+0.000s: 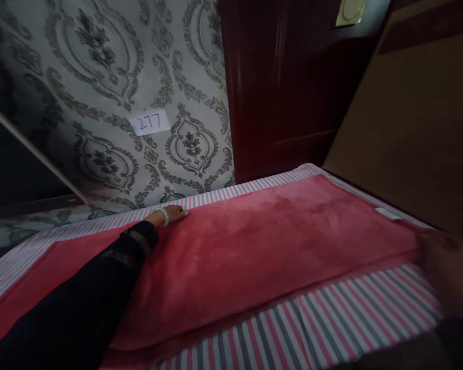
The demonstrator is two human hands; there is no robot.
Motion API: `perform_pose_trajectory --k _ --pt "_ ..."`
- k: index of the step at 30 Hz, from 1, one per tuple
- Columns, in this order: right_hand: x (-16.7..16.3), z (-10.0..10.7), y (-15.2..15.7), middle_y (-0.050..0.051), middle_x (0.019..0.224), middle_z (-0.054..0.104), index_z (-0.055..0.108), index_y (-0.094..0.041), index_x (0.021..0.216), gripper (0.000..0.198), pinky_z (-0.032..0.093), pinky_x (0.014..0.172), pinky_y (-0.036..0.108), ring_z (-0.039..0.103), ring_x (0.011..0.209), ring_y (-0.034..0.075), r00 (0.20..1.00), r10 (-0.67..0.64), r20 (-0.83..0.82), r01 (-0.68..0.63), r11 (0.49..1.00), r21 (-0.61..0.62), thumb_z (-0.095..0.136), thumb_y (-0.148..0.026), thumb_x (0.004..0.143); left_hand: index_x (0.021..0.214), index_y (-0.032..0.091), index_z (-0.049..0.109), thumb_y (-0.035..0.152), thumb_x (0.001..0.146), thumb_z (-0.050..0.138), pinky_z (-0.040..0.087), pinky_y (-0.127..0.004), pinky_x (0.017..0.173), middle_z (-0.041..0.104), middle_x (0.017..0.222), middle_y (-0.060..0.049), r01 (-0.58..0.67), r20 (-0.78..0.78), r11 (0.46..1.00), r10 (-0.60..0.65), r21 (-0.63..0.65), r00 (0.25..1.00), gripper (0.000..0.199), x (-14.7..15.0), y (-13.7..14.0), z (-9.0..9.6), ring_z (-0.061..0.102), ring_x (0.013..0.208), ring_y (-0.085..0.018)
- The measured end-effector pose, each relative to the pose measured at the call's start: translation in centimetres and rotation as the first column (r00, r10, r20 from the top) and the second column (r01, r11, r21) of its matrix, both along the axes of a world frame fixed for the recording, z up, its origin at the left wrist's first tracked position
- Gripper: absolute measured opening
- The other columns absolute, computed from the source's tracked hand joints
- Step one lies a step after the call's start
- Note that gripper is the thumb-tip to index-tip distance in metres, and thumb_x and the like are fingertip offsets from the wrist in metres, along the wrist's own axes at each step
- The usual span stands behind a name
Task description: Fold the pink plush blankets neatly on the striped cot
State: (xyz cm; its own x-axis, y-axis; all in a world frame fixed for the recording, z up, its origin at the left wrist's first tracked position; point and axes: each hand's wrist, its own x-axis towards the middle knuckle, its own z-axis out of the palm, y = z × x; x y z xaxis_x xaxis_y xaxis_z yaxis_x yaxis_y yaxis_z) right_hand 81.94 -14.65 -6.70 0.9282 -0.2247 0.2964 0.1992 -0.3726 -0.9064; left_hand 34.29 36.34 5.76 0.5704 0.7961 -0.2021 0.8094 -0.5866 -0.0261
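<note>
1. Across the striped cloth (285, 329), a red plush cloth (254, 241) lies spread lengthwise, its near edge doubled in layers.
2. At its far edge, the left hand (175, 211) rests palm down, fingers pointing right; whether the fingertips pinch the fabric, I cannot tell.
3. By its right end, the right hand (453, 267) is blurred and touches or nearly touches the corner; its grip cannot be told.
4. Along the far side, only a narrow striped margin separates the plush from the patterned wallpaper (158, 82) and glossy maroon panel (278, 92).
5. Toward the right, a brown board (416, 118) stands close, limiting room there.
6. On the near side, a wider striped margin lies exposed.
</note>
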Motion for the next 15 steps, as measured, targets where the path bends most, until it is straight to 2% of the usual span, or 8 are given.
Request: perform_pose_trajectory --k 2,5,10,12,15 --pt "-0.6 0.8 0.2 0.008 0.06 0.054 0.045 -0.031 0.057 0.017 0.04 0.079 0.053 0.056 0.069 0.03 1.0 -0.009 -0.028 0.008 0.999 -0.032 0.062 -0.029 0.057 0.099 0.016 0.074 0.057 0.079 0.047 0.051 -0.036 0.093 0.075 0.112 -0.016 0.028 0.018 0.999 -0.027 -0.018 0.999 0.053 1.9 -0.1 -0.3 0.069 0.107 -0.03" --pt "-0.9 1.4 0.6 0.01 0.07 0.063 0.056 -0.027 0.066 0.008 0.044 0.081 0.047 0.059 0.073 0.028 0.999 0.004 -0.04 -0.005 1.0 -0.016 0.061 -0.027 0.06 0.095 0.017 0.072 0.059 0.078 0.041 0.053 -0.035 0.088 0.076 0.108 -0.015 0.075 0.074 0.996 -0.072 -0.049 0.995 0.055 3.9 -0.3 -0.5 0.07 0.102 -0.029" --pt "-0.4 0.8 0.9 0.01 0.08 0.069 0.071 -0.017 0.085 0.026 0.048 0.083 0.042 0.063 0.082 0.028 0.999 0.03 0.027 -0.029 0.999 -0.029 0.059 -0.031 0.067 0.075 0.022 0.065 0.06 0.07 0.048 0.052 -0.028 0.076 0.074 0.083 -0.004 0.107 0.282 0.983 -0.062 -0.147 0.958 0.042 6.8 -0.6 -0.7 0.068 0.088 -0.024" --pt "0.0 0.8 1.0 0.009 0.081 0.07 0.072 -0.017 0.086 0.029 0.049 0.082 0.041 0.063 0.081 0.027 0.998 0.034 0.05 -0.033 0.999 -0.026 0.057 -0.032 0.067 0.066 0.024 0.058 0.055 0.067 0.049 0.049 -0.028 0.073 0.068 0.07 -0.002 0.111 0.276 0.988 -0.079 -0.104 0.958 0.033 8.0 -0.8 -0.8 0.066 0.082 -0.024" --pt "1.1 1.5 0.8 0.007 0.085 0.071 0.071 -0.017 0.09 0.032 0.051 0.082 0.038 0.063 0.083 0.024 0.994 0.039 0.105 -0.045 0.997 0.055 0.053 -0.032 0.068 0.06 0.025 0.051 0.05 0.066 0.047 0.046 -0.028 0.072 0.062 0.061 -0.001 0.102 0.289 0.995 -0.091 -0.023 0.953 0.026 9.2 -0.7 -1.0 0.062 0.077 -0.024"
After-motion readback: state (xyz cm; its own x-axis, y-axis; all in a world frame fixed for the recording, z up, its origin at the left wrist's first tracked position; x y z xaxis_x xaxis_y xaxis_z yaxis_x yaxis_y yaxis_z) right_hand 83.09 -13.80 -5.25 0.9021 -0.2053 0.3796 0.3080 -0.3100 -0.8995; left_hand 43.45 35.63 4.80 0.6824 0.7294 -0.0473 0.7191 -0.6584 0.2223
